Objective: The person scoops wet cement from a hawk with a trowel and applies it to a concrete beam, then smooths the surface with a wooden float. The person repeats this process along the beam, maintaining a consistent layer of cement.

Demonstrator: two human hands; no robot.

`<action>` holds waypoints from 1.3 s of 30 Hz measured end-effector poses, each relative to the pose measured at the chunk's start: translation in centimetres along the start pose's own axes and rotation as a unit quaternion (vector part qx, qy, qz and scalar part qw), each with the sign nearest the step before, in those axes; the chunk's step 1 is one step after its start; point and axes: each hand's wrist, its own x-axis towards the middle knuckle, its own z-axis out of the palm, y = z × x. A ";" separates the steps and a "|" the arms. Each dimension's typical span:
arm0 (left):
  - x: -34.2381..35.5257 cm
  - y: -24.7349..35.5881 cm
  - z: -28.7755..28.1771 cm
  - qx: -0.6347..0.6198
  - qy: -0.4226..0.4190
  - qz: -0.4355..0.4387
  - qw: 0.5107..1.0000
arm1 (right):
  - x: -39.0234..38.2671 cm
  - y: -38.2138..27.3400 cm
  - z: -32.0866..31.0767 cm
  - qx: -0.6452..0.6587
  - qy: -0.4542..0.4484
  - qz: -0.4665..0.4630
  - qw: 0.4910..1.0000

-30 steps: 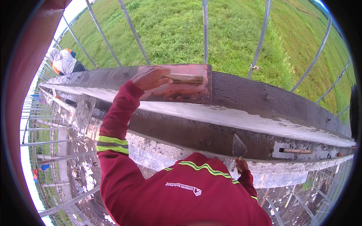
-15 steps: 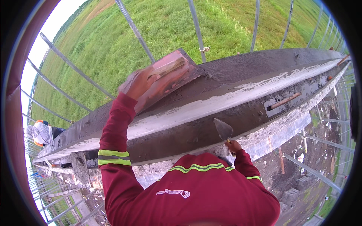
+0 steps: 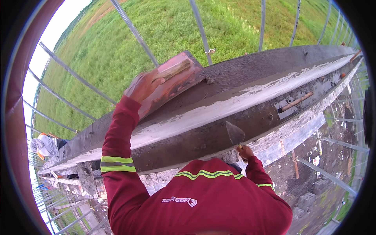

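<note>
Float (image 3: 169, 85) at grey ledge (image 3: 250, 65), long axis running forward-right from left hand (image 3: 141, 87); that grip's clasping its handle (image 3: 176, 70). Right hand (image 3: 245, 152) farther off, grasping trowel (image 3: 235, 134).

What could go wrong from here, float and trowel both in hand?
1. The float in the left hand seems to jut past the ledge's grassy side; a slip might drop it over.
2. A lump sits by the float's corner; dragged along, it could score the coating.
3. The right hand holds the trowel over the dark lower strip; a dip might nick it. Contact: can't tell.
</note>
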 end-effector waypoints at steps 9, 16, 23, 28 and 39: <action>2.0 1.8 1.0 0.019 0.019 0.003 1.000 | -0.7 1.4 0.9 0.005 -0.009 0.022 1.000; 19.1 10.4 10.2 -0.001 -0.031 0.126 0.992 | -0.6 0.0 1.7 -0.001 0.017 0.003 1.000; 18.9 10.6 10.1 0.037 -0.052 0.136 0.989 | -0.1 -0.7 0.9 0.002 0.025 -0.018 1.000; 9.0 3.4 3.9 -0.005 -0.049 0.073 0.996 | 0.1 0.1 0.8 -0.016 0.034 -0.007 0.999; -19.6 -7.9 -11.4 0.056 -0.110 -0.201 0.972 | -0.9 1.0 0.6 -0.054 -0.014 -0.004 0.998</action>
